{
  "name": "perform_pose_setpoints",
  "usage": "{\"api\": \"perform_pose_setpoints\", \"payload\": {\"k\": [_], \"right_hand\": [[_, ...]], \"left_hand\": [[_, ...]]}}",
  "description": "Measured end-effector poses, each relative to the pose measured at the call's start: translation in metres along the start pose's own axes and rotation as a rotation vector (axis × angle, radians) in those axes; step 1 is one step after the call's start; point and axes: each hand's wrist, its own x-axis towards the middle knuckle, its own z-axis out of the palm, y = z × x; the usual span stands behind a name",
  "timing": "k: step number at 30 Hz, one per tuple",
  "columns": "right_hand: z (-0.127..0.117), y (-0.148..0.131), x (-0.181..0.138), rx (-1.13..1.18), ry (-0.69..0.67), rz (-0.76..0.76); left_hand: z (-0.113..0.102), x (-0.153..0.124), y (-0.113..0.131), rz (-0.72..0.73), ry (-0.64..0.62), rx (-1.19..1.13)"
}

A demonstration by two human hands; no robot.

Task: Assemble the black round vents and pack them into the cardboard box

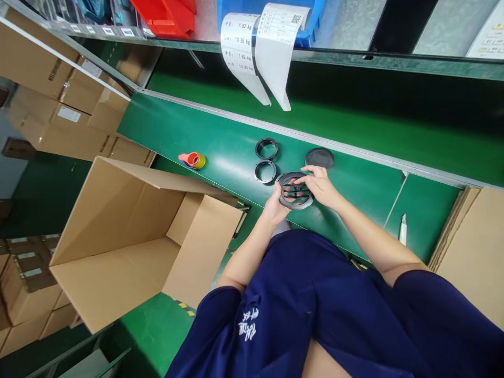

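My left hand (275, 208) grips a round black air vent (298, 197) by its left and lower rim, holding it tilted above the green bench top. Dark slats cross the vent's open middle. From the right, my right hand (322, 188) reaches over the vent's upper right side, its fingertips closed at the slats; a finger is stretched out above them. Just left of the vent, two black rings (258, 174) lie almost touching, one behind the other. A black round disc (319, 157) lies behind my right hand.
Rolls of coloured tape (196, 160) lie at the bench's left. An open cardboard box (118, 252) stands beside the bench. A white utility knife (402, 230) and stacked cardboard (468, 236) are at right. Printed labels (275, 52) hang from the shelf's blue bin (315, 34).
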Motion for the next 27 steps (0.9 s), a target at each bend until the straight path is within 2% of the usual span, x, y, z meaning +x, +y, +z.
{"api": "perform_pose_setpoints", "payload": {"k": [6,12,22,27], "right_hand": [[-0.005,-0.006,-0.009,0.099,0.028,0.11],[0.009,-0.004,-0.017,0.159,0.04,0.138],[0.01,-0.017,-0.006,0.15,0.021,0.1],[0.012,-0.02,-0.002,0.194,0.064,0.124]], "left_hand": [[-0.009,-0.004,-0.001,-0.061,0.004,-0.044],[-0.018,-0.001,0.001,-0.071,0.041,-0.081],[-0.021,-0.006,0.021,-0.052,0.004,-0.09],[-0.017,-0.008,0.028,-0.076,-0.019,-0.074]]}}
